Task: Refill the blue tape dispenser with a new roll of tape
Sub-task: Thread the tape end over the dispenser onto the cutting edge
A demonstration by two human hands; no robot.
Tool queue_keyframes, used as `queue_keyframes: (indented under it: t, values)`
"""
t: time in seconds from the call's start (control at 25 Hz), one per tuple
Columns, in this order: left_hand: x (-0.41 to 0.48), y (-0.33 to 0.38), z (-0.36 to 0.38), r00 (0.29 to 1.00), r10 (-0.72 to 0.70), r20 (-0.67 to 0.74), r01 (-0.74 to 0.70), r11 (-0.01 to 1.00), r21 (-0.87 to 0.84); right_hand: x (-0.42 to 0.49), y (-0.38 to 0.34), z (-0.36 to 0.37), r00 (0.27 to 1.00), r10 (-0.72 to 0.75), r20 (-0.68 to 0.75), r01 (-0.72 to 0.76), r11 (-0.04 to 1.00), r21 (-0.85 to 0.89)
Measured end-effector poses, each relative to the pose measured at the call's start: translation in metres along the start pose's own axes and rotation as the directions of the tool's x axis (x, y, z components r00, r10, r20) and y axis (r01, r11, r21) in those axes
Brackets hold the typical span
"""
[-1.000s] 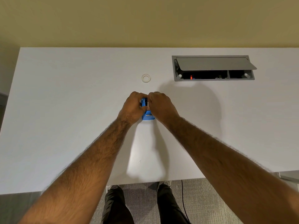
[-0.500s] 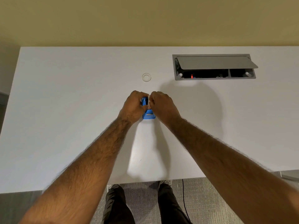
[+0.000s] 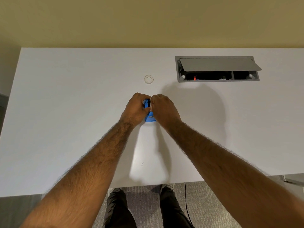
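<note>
The blue tape dispenser [image 3: 149,118] stands on the white table [image 3: 65,112], mostly covered by both hands. My left hand [image 3: 135,110] wraps its left side, fingers curled over the top. From the other side my right hand [image 3: 164,109] grips it, fingertips pinched at the dispenser's upper part; what they pinch is hidden. A small clear tape ring [image 3: 149,79] lies flat on the table beyond the hands, apart from them.
A grey cable box [image 3: 217,69] with its lid propped open is set into the table at the back right. The table's near edge runs just in front of my legs; a black cable [image 3: 186,203] hangs to the carpet.
Both hands stay on the dispenser; the fingers have shifted slightly at its top. The view has tipped a little.
</note>
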State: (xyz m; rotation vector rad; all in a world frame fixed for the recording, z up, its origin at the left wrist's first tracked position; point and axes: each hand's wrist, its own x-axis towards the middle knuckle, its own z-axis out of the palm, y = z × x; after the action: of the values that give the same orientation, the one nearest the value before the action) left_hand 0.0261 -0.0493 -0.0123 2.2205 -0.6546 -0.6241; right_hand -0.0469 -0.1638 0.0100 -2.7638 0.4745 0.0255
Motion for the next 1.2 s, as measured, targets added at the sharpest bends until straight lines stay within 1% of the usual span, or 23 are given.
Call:
queue_keyframes:
  t: [0.28,1.04,1.12,1.2]
  values:
    - [-0.0003,0.0002,-0.0011,1.000,0.000,0.002,0.000,1.000,-0.007,-0.0013,0.0000,0.0014,0.999,-0.034,0.001,0.034,0.999,-0.026]
    - [-0.0003,-0.0026,0.0022,0.998,0.058,-0.031,-0.058,0.998,0.006,0.0013,0.0011,0.0050,0.998,-0.054,-0.019,0.055,0.998,0.018]
    - [0.0003,-0.0029,0.0020,0.999,0.047,-0.022,-0.047,0.999,0.009,-0.0003,0.0026,0.0050,0.999,-0.045,-0.023,0.046,0.998,0.046]
    - [0.0014,-0.0033,0.0017,0.999,0.031,-0.011,-0.031,1.000,0.005,-0.0021,0.0036,0.0047,0.999,-0.002,-0.032,0.005,0.995,0.096]
